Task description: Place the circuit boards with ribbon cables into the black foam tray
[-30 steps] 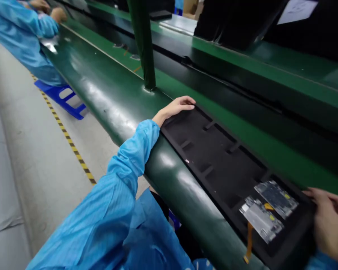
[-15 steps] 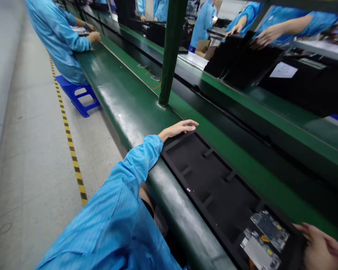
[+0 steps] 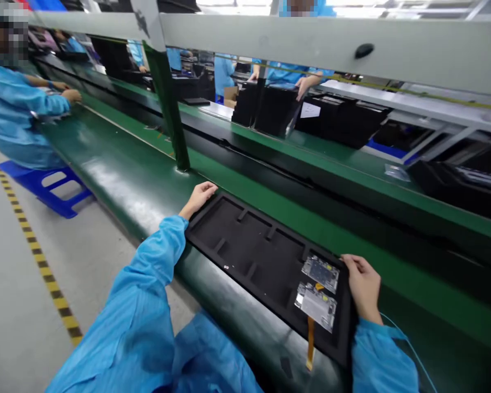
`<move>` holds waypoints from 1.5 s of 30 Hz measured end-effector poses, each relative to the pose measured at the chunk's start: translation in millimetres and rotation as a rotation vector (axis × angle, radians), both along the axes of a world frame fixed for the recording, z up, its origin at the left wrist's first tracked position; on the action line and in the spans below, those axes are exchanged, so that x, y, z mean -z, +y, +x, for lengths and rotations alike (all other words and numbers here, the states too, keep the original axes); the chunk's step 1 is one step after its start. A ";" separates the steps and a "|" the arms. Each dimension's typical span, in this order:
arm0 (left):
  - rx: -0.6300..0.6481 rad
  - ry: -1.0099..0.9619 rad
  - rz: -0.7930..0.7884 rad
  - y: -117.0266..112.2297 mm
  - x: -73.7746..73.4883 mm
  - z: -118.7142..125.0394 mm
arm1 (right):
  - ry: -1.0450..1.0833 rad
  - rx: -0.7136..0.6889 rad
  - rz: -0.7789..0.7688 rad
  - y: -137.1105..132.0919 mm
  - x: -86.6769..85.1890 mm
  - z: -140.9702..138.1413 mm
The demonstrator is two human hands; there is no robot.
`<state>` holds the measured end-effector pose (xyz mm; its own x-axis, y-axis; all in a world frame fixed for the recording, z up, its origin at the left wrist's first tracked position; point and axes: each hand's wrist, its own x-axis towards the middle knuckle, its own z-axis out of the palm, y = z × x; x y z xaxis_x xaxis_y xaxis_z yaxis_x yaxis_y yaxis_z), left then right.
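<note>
A long black tray (image 3: 233, 232) with raised ribs lies along the green bench edge in front of me. At its far left corner my left hand (image 3: 199, 198) has its fingers closed on the rim. My right hand (image 3: 363, 283) pinches the far right corner, thumb and fingers together. Two circuit boards sit side by side in the right end: a dark one (image 3: 321, 273) and one with a silver plate (image 3: 316, 307). From the silver-plated board an orange ribbon cable (image 3: 310, 346) hangs over the near rim. Two tiny pale bits (image 3: 226, 267) lie near the front rim.
A green-wrapped post (image 3: 174, 120) rises from the bench (image 3: 123, 158) beyond my left hand. A grey beam (image 3: 270, 46) crosses above. To the left, a co-worker in blue sits on a blue stool (image 3: 51, 185). Black trays (image 3: 276, 109) stand across the line.
My left hand's loosely extended fingers have closed on the tray corner. My right hand has come fully into view at the far right corner. The camera view has shifted right and up.
</note>
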<state>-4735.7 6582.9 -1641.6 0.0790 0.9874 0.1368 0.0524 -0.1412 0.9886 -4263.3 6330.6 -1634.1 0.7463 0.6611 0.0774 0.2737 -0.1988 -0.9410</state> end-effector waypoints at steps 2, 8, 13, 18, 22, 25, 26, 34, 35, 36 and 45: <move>-0.011 0.018 0.003 -0.1 0.6 -2.0 | 0.007 -0.016 0.010 -0.6 1.1 -0.3; 0.024 0.086 0.023 -4.0 -4.2 -2.6 | 0.051 -0.008 -0.030 0.5 -4.2 -3.1; 0.097 0.149 0.045 -4.0 -0.4 3.2 | 0.024 0.029 -0.075 0.8 -1.8 -0.8; 0.104 0.174 0.069 0.1 7.7 5.3 | -0.061 0.020 -0.073 -1.1 9.9 2.5; 0.146 0.223 0.135 -0.7 8.0 5.0 | -0.102 0.018 -0.017 -1.6 7.6 -4.5; 0.128 0.247 0.178 0.5 8.1 4.3 | -0.113 -0.008 0.020 1.4 6.3 -8.3; 0.120 0.252 0.187 2.1 8.3 4.1 | -0.113 0.010 0.011 2.7 7.5 -7.8; 0.037 0.319 0.165 3.9 -3.3 5.9 | -0.137 -0.030 0.093 -0.9 23.5 0.6; 0.025 0.335 0.158 1.6 -6.5 6.9 | -0.131 -0.052 0.104 -2.2 24.6 0.1; 0.014 0.351 0.151 -0.8 -9.7 8.0 | -0.125 -0.073 0.110 -3.3 25.5 -0.3; -0.057 0.389 0.063 -21.7 -37.3 22.5 | -0.144 -0.092 0.093 -4.3 29.3 -1.2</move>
<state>-4713.1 6561.3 -1604.3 0.0825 0.9823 0.1681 0.4309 -0.1873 0.8828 -4264.4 6326.3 -1663.4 0.6601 0.7107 0.2431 0.4196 -0.0805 -0.9041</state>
